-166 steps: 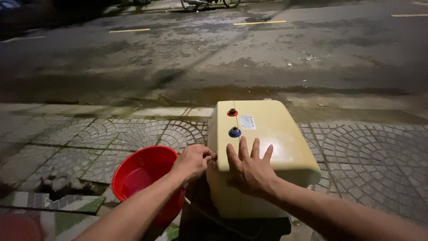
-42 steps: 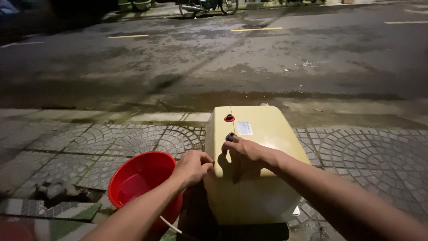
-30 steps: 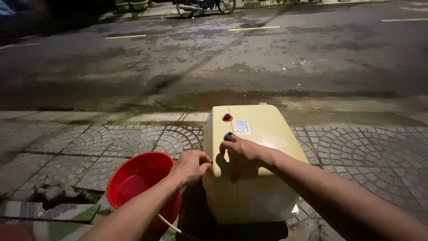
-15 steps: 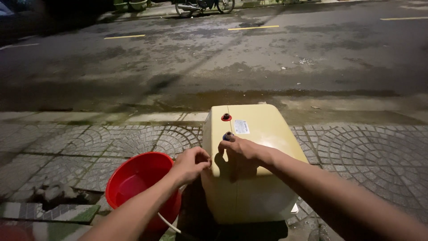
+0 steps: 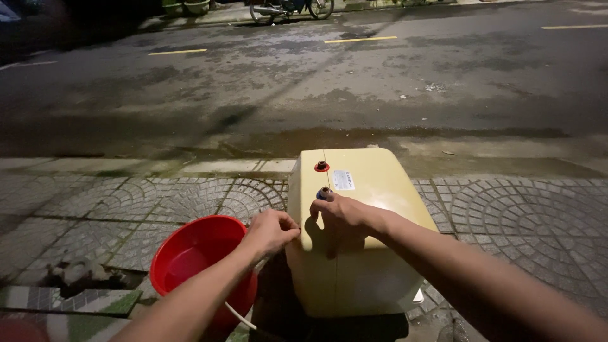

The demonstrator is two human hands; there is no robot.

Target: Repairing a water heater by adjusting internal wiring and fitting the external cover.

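Note:
A cream-yellow boxy tank [image 5: 373,190] lies on the paved sidewalk in front of me. Its top face has a red-ringed pipe fitting [image 5: 322,166], a blue-ringed pipe fitting [image 5: 324,192] and a small white label [image 5: 344,180]. My right hand [image 5: 339,216] rests on the tank with its fingertips at the blue-ringed fitting. My left hand [image 5: 271,231] is curled against the tank's left edge; whether it pinches something small there I cannot tell. A red plastic basin [image 5: 196,256] stands just left of the tank, under my left forearm.
A thin white hose [image 5: 239,315] runs below the basin. Patterned paving stones [image 5: 506,215] surround the tank, with broken rubble [image 5: 79,273] at the left. Beyond the curb lies a wet dark road [image 5: 329,82] with a parked motorbike [image 5: 291,7] far off.
My right hand has gone from lying flat on the tank to reaching up with its fingers at the blue-ringed fitting. The left hand stays at the tank's left edge.

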